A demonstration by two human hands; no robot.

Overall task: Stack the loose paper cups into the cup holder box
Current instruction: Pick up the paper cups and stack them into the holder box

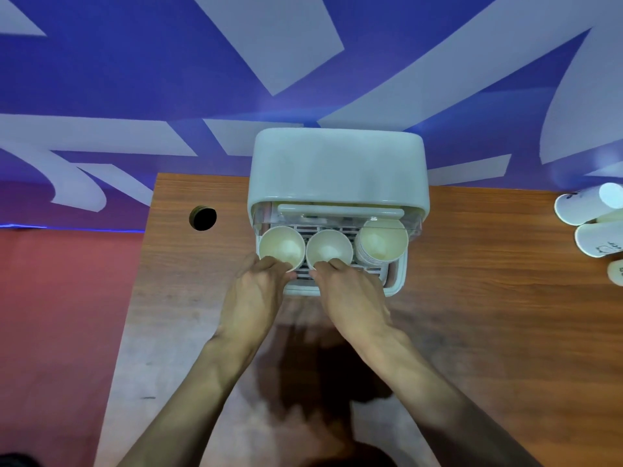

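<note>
Fingers of both hands (pixel 256 291) (pixel 350 294) grip cups (pixel 281 247) (pixel 328 249) over wooden table (pixel 488 298), blue-patterned floor (pixel 135 79) beyond.

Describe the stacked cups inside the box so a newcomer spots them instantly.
Find the white cup holder box at the back of the wooden table. Three cup mouths sit in a row on its open tray. The stack of cups is the rightmost: ringed rims show down its side, and no hand touches it.
</note>
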